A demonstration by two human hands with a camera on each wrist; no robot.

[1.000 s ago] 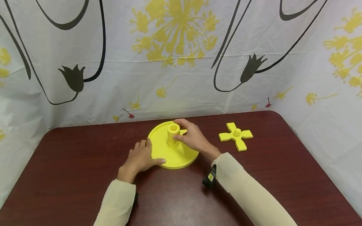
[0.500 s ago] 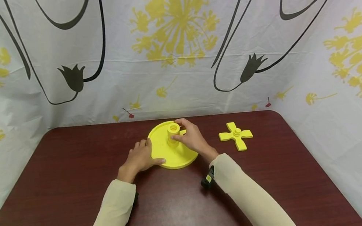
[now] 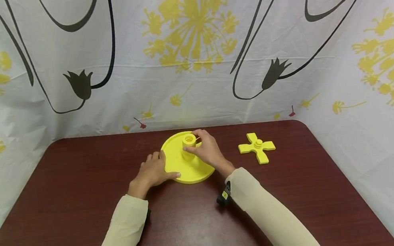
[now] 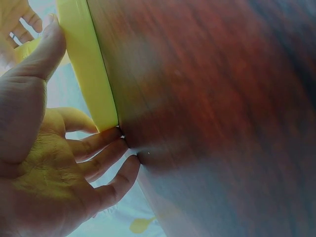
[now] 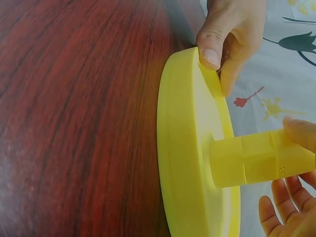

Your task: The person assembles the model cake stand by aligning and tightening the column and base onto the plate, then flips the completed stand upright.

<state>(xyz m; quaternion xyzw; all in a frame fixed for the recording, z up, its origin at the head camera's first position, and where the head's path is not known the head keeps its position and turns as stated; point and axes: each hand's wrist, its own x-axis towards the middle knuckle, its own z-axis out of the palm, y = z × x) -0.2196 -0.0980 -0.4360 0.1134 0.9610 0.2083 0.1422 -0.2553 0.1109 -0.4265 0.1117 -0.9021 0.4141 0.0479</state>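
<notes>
A round yellow plate (image 3: 189, 176) with a raised rim lies flat on the table. From its middle rises an upright yellow hollow cylinder (image 3: 188, 140). My left hand (image 3: 149, 172) holds the plate's left edge, thumb on the near rim and fingers around the left side. With thumb and fingers my right hand (image 3: 208, 150) pinches the upper part of the cylinder, which the right wrist view shows as a stepped yellow post (image 5: 247, 158) standing on the plate (image 5: 180, 138). The right hand covers part of the plate's right side.
A flat yellow four-armed cross (image 3: 258, 147) with a round knob in its centre lies right of the plate. The dark red wooden table (image 3: 84, 215) meets a patterned white cloth (image 3: 194, 99) behind. A small black device (image 3: 223, 196) sits at the right wrist.
My right hand turns slightly about the cylinder, its wrist and forearm shifting a little to the left. The left hand, plate and cross stay where they were.
</notes>
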